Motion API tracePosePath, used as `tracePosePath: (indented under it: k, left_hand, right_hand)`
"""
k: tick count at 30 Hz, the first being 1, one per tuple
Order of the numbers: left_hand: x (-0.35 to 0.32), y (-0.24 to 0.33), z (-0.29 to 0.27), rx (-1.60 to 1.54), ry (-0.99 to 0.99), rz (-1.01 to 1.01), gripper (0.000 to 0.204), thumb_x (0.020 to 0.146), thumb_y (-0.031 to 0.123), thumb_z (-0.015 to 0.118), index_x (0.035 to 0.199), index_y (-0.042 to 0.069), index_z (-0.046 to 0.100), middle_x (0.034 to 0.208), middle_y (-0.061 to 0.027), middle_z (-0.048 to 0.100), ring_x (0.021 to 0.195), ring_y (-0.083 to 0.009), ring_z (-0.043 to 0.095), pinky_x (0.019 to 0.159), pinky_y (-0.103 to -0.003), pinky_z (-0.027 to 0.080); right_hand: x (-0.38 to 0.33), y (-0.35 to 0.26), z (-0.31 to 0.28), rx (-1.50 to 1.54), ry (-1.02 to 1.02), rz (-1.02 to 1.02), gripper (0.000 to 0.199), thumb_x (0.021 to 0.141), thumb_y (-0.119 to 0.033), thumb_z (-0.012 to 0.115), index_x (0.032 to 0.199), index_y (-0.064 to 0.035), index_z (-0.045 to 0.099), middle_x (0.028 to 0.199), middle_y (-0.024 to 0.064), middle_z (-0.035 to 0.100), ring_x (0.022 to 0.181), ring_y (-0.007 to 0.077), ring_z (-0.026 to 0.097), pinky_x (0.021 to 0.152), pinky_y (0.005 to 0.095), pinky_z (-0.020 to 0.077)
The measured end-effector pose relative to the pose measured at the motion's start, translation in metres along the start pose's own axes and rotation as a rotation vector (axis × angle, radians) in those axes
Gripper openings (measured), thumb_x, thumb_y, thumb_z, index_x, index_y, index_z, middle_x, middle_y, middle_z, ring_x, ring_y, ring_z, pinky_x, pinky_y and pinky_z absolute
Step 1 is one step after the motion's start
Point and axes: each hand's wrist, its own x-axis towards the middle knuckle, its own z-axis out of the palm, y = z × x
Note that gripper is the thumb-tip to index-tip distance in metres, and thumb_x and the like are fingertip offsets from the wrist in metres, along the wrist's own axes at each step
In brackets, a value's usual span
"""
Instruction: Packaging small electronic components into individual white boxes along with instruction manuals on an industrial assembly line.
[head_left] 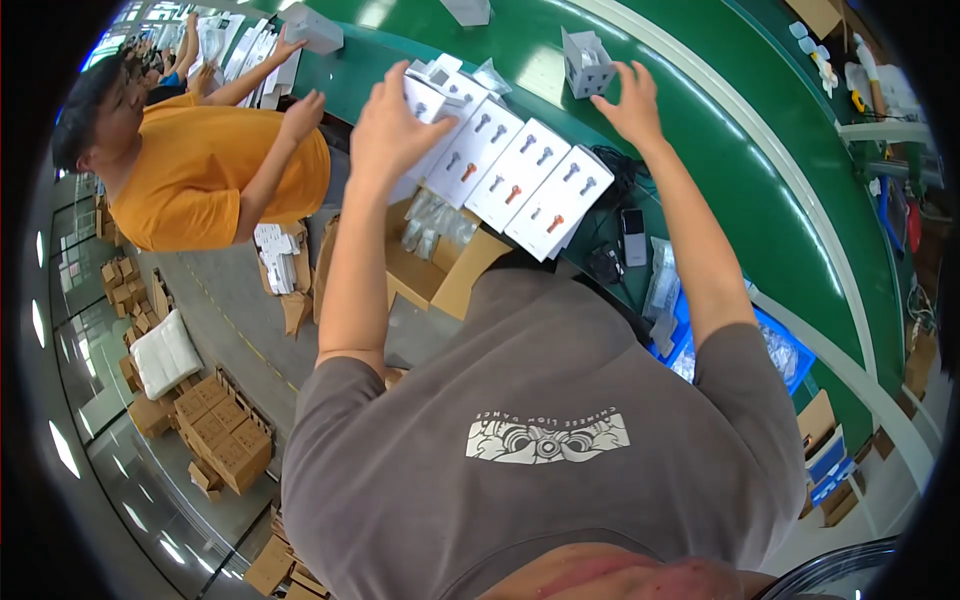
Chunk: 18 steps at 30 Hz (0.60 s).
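Note:
My left hand [392, 130] is at the left end of a row of white boxes, its fingers and thumb around the end of a white printed box [425, 98]. Beside it lie several flat white boxes [530, 165] printed with pictures of small grey and orange handheld devices, leaning on one another at the table edge. My right hand [632, 105] is beside a small open-topped box [587, 68], its thumb and fingers apart near the box's right side. Something whitish shows inside that box. A clear plastic bag [490, 78] lies behind the row.
An open carton [430, 265] with clear plastic pieces stands below the table edge. A dark phone-like device [633, 237], black cables [615, 175] and a blue crate [785, 350] with bagged items are at right. A co-worker in an orange shirt [230, 160] stands left, holding a white box [312, 28].

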Motion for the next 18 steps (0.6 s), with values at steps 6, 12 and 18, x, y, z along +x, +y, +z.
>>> tracePosePath:
  k: [6,12,18]
  left_hand:
    - [0.025,0.009,0.025,0.05,-0.054,0.078,0.1,0.075,0.059,0.078,0.145,-0.003,0.042,0.132,-0.0271,0.058,0.119,-0.0412,0.06,0.099,-0.044,0.05]
    - [0.008,0.054,-0.006,-0.287,0.195,0.299,0.088,0.087,0.037,0.078,0.148,-0.008,0.034,0.144,-0.0278,0.046,0.14,-0.0354,0.041,0.117,-0.043,0.031]
    - [-0.089,0.192,0.062,-0.832,-0.382,0.558,0.116,0.074,0.024,0.089,0.153,-0.005,0.009,0.139,-0.0249,0.048,0.134,-0.0312,0.046,0.112,-0.044,0.036]
  right_hand:
    - [0.035,0.032,0.04,-0.104,-0.086,-0.15,0.031,0.08,-0.021,0.077,0.106,-0.0089,0.064,0.117,0.0107,0.06,0.111,0.0329,0.057,0.092,0.0417,0.0488]
    - [0.015,-0.034,-0.098,0.104,0.094,-0.254,0.022,0.083,-0.02,0.076,0.091,-0.0022,0.065,0.093,0.0112,0.065,0.08,0.0323,0.062,0.075,0.04,0.0503]
    - [-0.076,-0.177,-0.256,0.159,0.231,-0.047,0.018,0.081,-0.016,0.079,0.088,-0.0042,0.068,0.09,0.0125,0.067,0.083,0.0261,0.068,0.067,0.0326,0.0535]
